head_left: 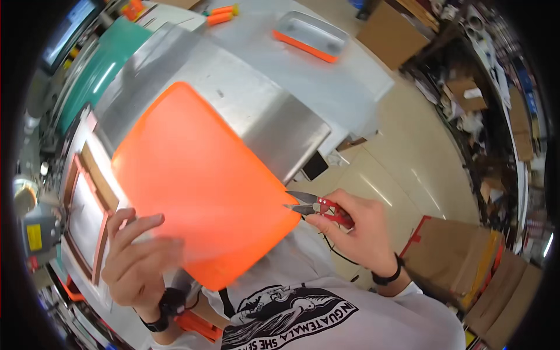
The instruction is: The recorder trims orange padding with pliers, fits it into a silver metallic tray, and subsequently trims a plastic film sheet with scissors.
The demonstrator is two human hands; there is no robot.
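A large translucent orange plastic lid [198, 175] with rounded corners is tilted over the metal worktop, its lowest corner close to my shirt. At its left edge my left hand [140, 256] grips it, the fingers partly smeared by motion. My right hand [361, 224] holds red-handled thread snips [332, 213]. Their blades are spread and reach over the lid's right corner, one on either side of its rim. Whether they have cut anything cannot be seen.
Behind the lid lies a shiny metal panel [274, 125]. A grey tray with an orange edge [309, 38] rests on the far table, near orange-handled tools [221, 14]. At left stands a wood-framed panel [87, 216]. Cardboard boxes [449, 254] sit at lower right.
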